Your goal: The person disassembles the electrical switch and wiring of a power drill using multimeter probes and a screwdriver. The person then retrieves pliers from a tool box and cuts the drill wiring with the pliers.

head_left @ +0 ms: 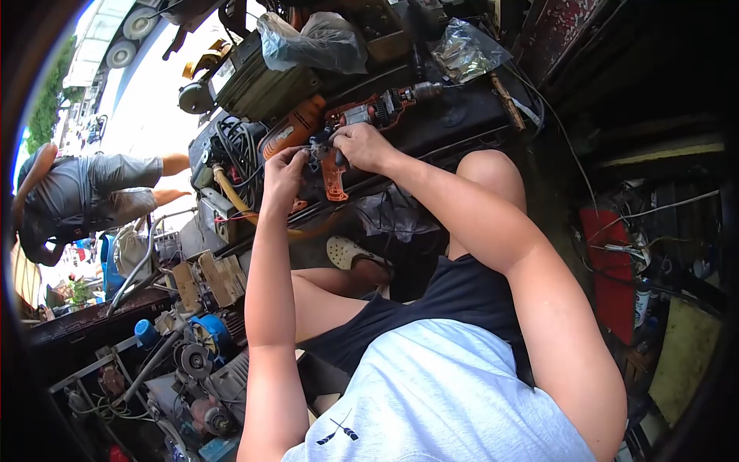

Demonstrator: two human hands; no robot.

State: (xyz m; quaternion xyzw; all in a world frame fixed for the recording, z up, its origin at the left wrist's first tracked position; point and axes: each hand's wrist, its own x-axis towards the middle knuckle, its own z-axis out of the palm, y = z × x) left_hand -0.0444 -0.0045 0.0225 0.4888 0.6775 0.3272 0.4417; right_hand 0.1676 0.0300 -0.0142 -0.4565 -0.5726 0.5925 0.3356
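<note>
An opened orange power drill (358, 115) lies on the dark bench, its motor and gears exposed and its metal chuck (425, 91) pointing right. My left hand (283, 179) is closed in a pinch at the left of the drill's handle end. Opposite it, my right hand (363, 148) has its fingers closed over the same spot. A small dark part (320, 149) shows between the fingertips; its kind is hard to make out. Just below hangs the orange handle shell (333, 183). A second orange tool body (296, 127) lies behind my left hand.
Black cables (237, 150) bunch left of the drill. Plastic bags (312, 42) and a clear bag (468, 52) lie at the back. Motors and machine parts (202, 346) crowd the lower left. Another person (85, 192) stands at far left. A red panel (608, 269) leans at right.
</note>
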